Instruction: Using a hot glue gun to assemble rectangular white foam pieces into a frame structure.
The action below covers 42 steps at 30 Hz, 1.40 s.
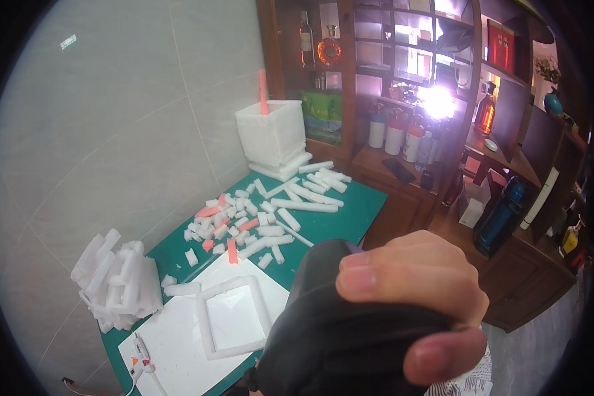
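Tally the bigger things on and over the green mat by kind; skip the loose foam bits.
foam box: 1
square foam frame: 1
stacked foam clump: 1
glue gun: 1
white sheet: 1
black object in the right hand: 1
Total: 6

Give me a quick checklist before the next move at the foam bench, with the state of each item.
1. Hand view: not ok. A bare hand wraps a black object close to the camera; which hand it is cannot be told.
2. Other hand: cannot tell, not in view.
3. Square foam frame lying flat on the white sheet: ok.
4. Glue gun on the sheet's near left corner, apart from the frame: ok.
5. Loose white and pink foam sticks spread over the green mat: ok, untouched by the hand.
6. Foam box upright at the far end, pink stick standing in it: ok.
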### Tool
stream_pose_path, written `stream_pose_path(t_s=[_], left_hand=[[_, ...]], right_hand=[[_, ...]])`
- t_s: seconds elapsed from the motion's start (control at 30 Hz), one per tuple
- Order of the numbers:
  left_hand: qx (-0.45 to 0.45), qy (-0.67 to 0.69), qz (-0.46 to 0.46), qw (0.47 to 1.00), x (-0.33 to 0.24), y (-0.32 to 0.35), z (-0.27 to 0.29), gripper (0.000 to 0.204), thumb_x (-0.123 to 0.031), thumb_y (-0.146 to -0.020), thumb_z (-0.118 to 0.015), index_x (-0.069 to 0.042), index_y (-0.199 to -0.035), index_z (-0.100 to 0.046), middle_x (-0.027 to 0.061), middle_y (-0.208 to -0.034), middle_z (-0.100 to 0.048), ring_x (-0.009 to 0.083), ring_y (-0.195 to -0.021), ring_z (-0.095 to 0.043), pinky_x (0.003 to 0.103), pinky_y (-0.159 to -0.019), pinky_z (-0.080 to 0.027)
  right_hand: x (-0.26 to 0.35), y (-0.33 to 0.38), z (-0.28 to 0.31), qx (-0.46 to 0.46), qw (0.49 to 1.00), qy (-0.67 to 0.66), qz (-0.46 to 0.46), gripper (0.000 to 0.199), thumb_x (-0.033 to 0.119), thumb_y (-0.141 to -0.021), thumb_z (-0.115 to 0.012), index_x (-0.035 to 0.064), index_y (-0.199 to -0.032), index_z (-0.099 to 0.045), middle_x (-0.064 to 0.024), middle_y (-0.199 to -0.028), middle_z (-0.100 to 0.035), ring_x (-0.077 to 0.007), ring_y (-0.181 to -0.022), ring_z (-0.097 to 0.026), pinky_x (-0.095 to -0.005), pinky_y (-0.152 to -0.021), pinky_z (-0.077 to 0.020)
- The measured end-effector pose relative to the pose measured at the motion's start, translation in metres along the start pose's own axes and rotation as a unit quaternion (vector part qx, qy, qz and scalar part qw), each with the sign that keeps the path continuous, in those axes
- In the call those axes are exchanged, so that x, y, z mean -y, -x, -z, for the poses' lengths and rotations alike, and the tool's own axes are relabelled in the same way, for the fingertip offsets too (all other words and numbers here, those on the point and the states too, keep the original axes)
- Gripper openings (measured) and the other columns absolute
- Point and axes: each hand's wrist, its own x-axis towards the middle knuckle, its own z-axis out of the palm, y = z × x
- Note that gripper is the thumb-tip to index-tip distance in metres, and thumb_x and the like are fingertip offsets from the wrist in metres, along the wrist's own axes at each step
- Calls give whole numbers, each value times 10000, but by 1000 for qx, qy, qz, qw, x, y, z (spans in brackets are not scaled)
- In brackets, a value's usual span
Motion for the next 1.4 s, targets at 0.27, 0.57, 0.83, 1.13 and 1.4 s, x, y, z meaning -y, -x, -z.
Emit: stream_pose_path(t_s=[0.27, 0.57, 0.83, 1.13, 1.4], left_hand=[[-94, 590, 126, 792, 0, 14, 166, 462, -56, -819, -702, -31, -1257, -559, 113, -1043, -676, 152, -858, -650, 263, -741, -503], [-64, 562, 80, 821, 20, 24, 172, 393, -74, -848, -678, -24, -1224, -578, 115, -1038, -664, 209, -889, -651, 300, -783, -521], [13, 556, 54, 829, 22, 27, 159, 325, -120, -870, -665, -27, -1177, -609, 125, -1042, -659, 250, -916, -662, 329, -798, -527], [20, 554, 50, 831, 17, 9, 168, 290, -71, -849, -665, -6, -1129, -621, 128, -999, -677, 235, -907, -658, 315, -821, -507], [0, 555, 45, 831, 17, 12, 162, 280, -52, -850, -665, -5, -1124, -628, 115, -963, -677, 203, -869, -653, 299, -790, -511]], right_hand=[[-20, 44, 19, 95, 941, -224, -236, 866, 445, -682, -768, -37, -1302, -405, -295, -1019, -607, -306, -862, -651, -379, -769, -543], [-55, 118, 55, 102, 803, -177, -560, 1476, 534, -301, -965, -65, -1452, -261, -174, -1240, -562, -243, -1108, -594, -344, -961, -475], [-71, 142, 77, 120, 801, -153, -566, 1309, 439, -480, -941, -56, -1466, -238, -162, -1289, -525, -245, -1157, -567, -356, -1008, -438], [-76, 145, 84, 135, 822, -77, -548, 1140, 357, -526, -891, -23, -1443, -330, -135, -1215, -574, -217, -1121, -587, -338, -992, -438], [-77, 151, 88, 148, 814, -41, -561, 1120, 349, -496, -867, -15, -1430, -368, -130, -1188, -592, -218, -1105, -595, -342, -984, -440]])
